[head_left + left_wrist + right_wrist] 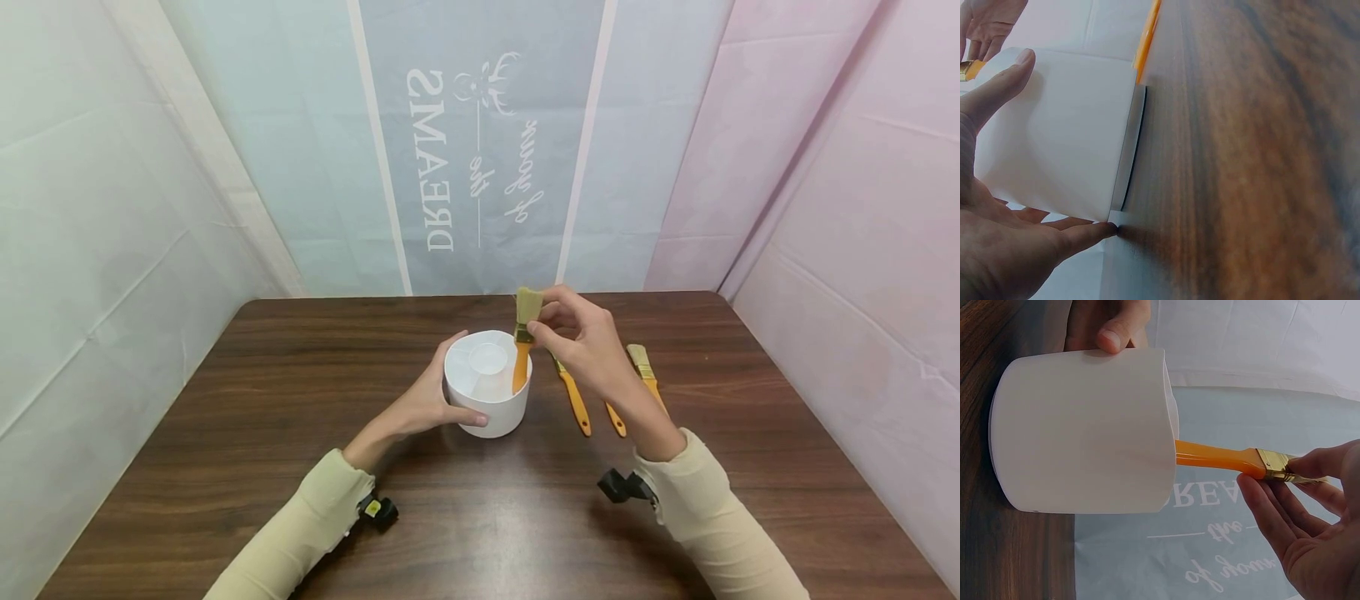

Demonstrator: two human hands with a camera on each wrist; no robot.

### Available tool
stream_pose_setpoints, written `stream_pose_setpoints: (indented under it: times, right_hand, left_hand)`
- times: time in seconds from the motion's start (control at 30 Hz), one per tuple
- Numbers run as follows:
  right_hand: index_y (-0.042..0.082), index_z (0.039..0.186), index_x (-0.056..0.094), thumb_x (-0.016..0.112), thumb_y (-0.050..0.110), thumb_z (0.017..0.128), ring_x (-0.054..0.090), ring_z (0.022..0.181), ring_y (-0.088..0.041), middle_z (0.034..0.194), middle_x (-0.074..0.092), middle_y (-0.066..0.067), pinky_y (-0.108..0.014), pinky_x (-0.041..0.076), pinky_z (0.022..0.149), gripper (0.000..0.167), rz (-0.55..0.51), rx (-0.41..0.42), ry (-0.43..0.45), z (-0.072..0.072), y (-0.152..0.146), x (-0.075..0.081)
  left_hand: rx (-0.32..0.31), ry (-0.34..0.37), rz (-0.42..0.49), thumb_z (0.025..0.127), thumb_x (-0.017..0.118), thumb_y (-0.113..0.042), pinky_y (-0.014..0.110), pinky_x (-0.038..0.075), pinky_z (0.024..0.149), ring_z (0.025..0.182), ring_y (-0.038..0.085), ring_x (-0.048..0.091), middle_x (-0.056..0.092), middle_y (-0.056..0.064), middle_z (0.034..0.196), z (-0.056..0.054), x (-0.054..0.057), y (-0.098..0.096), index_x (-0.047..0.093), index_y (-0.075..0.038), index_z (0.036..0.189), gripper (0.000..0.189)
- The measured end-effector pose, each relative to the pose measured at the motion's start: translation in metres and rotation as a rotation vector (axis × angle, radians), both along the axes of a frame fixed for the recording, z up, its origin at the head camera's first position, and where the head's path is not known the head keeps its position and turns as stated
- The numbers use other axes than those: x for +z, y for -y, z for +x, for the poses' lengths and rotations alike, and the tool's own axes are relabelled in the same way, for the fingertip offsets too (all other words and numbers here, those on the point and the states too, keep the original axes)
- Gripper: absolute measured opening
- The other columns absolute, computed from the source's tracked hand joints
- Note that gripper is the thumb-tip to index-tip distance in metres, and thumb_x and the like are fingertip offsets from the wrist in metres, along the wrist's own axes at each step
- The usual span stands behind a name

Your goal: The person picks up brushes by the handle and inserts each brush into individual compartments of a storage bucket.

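Note:
A white round container (501, 417) with inner dividers stands on the wooden table. My left hand (426, 398) grips it from the left, thumb across its front and fingers round the back. In the right wrist view, a paintbrush (1216, 455) with an orange handle and metal ferrule has its handle end inside the container rim. My right hand (588, 337) pinches this brush by its ferrule, bristles up. The handle's lower tip is hidden by the container wall in that view.
Right of the container, several more orange-handled brushes lie on the table: one brush (576, 404), another handle (617, 421) partly under my right arm, and a brush (642, 367) farther right. A printed cloth (487, 167) hangs behind the table's back edge.

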State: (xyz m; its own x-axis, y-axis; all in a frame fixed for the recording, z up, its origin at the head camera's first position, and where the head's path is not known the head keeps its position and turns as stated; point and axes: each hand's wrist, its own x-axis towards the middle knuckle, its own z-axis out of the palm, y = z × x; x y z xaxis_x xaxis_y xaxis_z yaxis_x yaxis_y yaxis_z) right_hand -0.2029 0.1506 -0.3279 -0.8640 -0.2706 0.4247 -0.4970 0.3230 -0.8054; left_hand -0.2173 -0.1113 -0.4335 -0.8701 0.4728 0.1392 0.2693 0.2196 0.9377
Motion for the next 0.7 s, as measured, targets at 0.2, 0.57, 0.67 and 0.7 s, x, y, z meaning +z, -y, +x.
stream_pose_setpoints:
  times: [0.2, 0.57, 0.67, 0.7]
  right_hand:
    - [0.013, 0.121, 0.067, 0.07, 0.012, 0.098, 0.075, 0.086, -0.02, 0.1, 0.076, -0.011, -0.026, 0.062, 0.078, 0.023, 0.026, -0.008, -0.005, -0.0001, 0.0, -0.0015]
    - [0.014, 0.121, 0.067, 0.071, 0.011, 0.097, 0.075, 0.087, -0.02, 0.1, 0.076, -0.01, -0.027, 0.063, 0.079, 0.025, 0.054, -0.009, -0.006, 0.0, -0.0002, -0.0017]
    - [0.014, 0.121, 0.067, 0.071, 0.01, 0.096, 0.076, 0.085, -0.023, 0.099, 0.076, -0.01, -0.028, 0.063, 0.077, 0.025, 0.058, -0.005, -0.004, -0.0003, 0.0001, -0.0016]
    - [0.014, 0.12, 0.067, 0.071, 0.009, 0.096, 0.075, 0.085, -0.023, 0.099, 0.076, -0.01, -0.028, 0.063, 0.076, 0.025, 0.059, -0.004, -0.003, -0.0002, 0.0002, -0.0015]
  left_hand:
    - [-0.002, 0.004, -0.002, 0.069, 0.097, -0.016, 0.054, 0.029, 0.123, 0.141, 0.026, 0.045, 0.044, 0.007, 0.155, 0.0, -0.0005, 0.0002, 0.007, -0.019, 0.165, 0.132]
    - [-0.007, 0.005, 0.009, 0.069, 0.096, -0.014, 0.055, 0.03, 0.122, 0.14, 0.027, 0.046, 0.045, 0.008, 0.154, 0.0009, -0.0001, 0.0002, 0.007, -0.02, 0.165, 0.131]
    - [-0.008, 0.006, 0.008, 0.069, 0.096, -0.015, 0.055, 0.03, 0.122, 0.14, 0.026, 0.046, 0.045, 0.007, 0.154, 0.0007, -0.0004, 0.0006, 0.007, -0.021, 0.165, 0.131]
    - [-0.009, 0.004, 0.005, 0.069, 0.096, -0.015, 0.056, 0.03, 0.122, 0.14, 0.026, 0.046, 0.044, 0.007, 0.154, 0.0007, -0.0006, 0.0007, 0.006, -0.02, 0.165, 0.131]
